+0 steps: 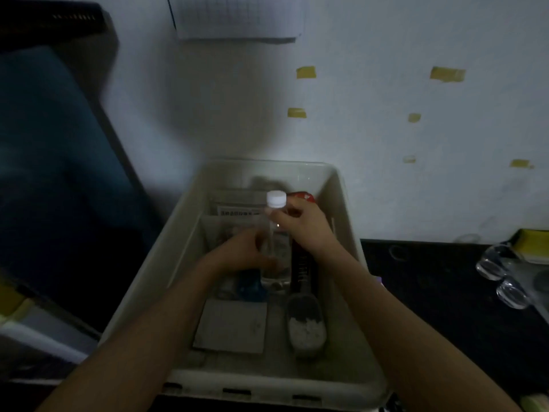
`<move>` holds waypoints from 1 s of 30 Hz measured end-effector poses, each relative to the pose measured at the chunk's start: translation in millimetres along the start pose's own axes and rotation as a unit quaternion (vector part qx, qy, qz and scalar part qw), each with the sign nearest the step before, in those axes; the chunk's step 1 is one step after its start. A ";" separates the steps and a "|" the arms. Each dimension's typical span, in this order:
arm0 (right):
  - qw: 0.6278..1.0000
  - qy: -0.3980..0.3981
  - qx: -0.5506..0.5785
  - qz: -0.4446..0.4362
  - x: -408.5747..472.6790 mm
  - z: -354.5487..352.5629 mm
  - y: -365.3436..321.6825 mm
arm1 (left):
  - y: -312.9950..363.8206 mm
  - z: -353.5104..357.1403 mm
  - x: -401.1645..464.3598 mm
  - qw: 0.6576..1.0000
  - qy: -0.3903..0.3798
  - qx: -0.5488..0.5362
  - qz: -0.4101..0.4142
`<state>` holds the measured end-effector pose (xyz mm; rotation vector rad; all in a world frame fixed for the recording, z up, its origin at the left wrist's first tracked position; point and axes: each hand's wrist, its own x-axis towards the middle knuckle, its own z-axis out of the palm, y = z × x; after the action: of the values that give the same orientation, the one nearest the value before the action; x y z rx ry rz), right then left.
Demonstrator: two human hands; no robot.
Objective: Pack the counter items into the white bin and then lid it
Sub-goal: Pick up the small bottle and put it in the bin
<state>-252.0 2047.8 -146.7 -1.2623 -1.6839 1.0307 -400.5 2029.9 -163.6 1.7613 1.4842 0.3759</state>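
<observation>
The white bin (pixel 341 203) stands on the dark counter against the wall. Inside it a clear plastic bottle (pixel 277 242) with a white cap (pixel 276 199) stands upright. My right hand (pixel 303 227) grips the bottle just under the cap. My left hand (pixel 246 254) wraps around its lower part from the left. Also in the bin lie a dark tube with a red end (pixel 303 272), a clear scoop-like container of white granules (pixel 306 325), a grey flat box (pixel 231 325), a blue item (pixel 249 286) and a labelled packet (pixel 237 211).
Clear glass pieces (pixel 499 275) and a yellow object (pixel 534 245) lie on the black counter (pixel 430 292) at the right. A dark blue surface (pixel 44 159) rises at the left. Yellow tape bits dot the white wall (pixel 386 114).
</observation>
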 end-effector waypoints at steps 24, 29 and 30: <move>0.892 -0.309 -0.315 0.101 -18.1 22.4 23.9 | -52.1 11.9 22.9 0.937 -0.214 0.253 -0.113; 0.840 -0.368 -0.377 0.127 -32.9 25.6 5.7 | -44.3 19.9 23.1 0.933 -0.222 0.270 -0.081; 0.826 -0.377 -0.396 0.135 -36.2 25.6 3.7 | -42.7 21.1 22.5 0.932 -0.227 0.273 -0.077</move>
<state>-266.8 2009.4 -163.6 -1.7825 -2.8031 1.1103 -410.0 2043.2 -213.6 1.9515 1.4443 -0.5506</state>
